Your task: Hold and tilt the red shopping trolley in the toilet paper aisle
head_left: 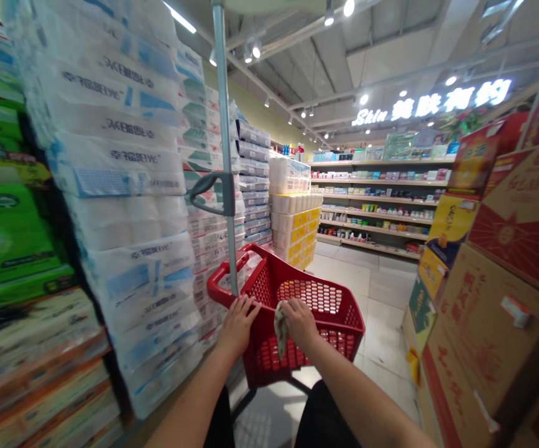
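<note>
A red shopping basket cart [318, 289] with perforated sides stands just ahead of me, and nothing shows inside it. My left hand [240, 320] rests on the cart's near rim, its fingers spread near the foot of a grey metal pole [225, 112]. Beside it, my right hand [299, 318] is closed on a crumpled beige cloth [280, 328] at the near rim. The cloth hangs down over the cart's near side. A grey loop handle [213, 193] is fixed to the pole above the basket.
Tall stacks of wrapped paper rolls [124, 149] and green packs [12, 230] line the left. Cardboard boxes [497, 317] are piled on the right. Tiled floor [374, 311] runs between them toward stocked shelves [381, 183] at the back.
</note>
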### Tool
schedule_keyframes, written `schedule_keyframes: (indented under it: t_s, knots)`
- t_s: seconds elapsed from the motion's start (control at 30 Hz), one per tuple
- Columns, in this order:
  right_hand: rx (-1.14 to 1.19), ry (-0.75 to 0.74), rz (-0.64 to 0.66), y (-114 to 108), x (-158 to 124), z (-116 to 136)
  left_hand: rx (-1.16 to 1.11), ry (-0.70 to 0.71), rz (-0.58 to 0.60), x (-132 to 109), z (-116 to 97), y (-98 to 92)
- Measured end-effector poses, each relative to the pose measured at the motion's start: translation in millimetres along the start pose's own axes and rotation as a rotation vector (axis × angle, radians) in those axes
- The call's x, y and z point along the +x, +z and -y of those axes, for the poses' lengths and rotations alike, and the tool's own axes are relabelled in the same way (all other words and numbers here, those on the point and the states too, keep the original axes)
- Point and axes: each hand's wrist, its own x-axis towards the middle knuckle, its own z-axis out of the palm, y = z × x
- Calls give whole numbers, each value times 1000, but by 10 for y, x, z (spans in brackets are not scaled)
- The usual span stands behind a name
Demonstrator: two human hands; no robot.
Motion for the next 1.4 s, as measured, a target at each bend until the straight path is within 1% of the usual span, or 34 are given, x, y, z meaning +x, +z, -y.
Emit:
schedule_keyframes:
  t_s: [0.07,0.17,0.2,0.37,0.53,0.73,0.9,1.07,1.27,1.4]
  knots:
    - [-9,19,50,-10,1,31,-13,-6,14,8,-28,-40]
    - [-38,26,163,17,-22,64,-27,-16,38,9,-59,-90]
    - [-46,23,176,24,-20,74,-31,-22,42,8,-67,-101]
    - [-45,30,85,-5,50,145,-41,-27,46,8,-86,-123]
    - [-33,33,179,-26,60,218,-53,-12,46,7,-53,-107]
    - [-32,30,128,-23,110,283,-59,-5,41,1,-30,-98]
    - [-59,-3,225,67,65,305,-63,4,54,-12,-43,-123]
    - [-64,-41,167,65,75,236,-62,-1,66,-9,-52,-130]
    - [-76,-84,228,146,-37,217,-61,0,53,-13,-70,-96]
    - [-90,-103,165,115,-2,231,-64,0,50,-10,-85,-91]
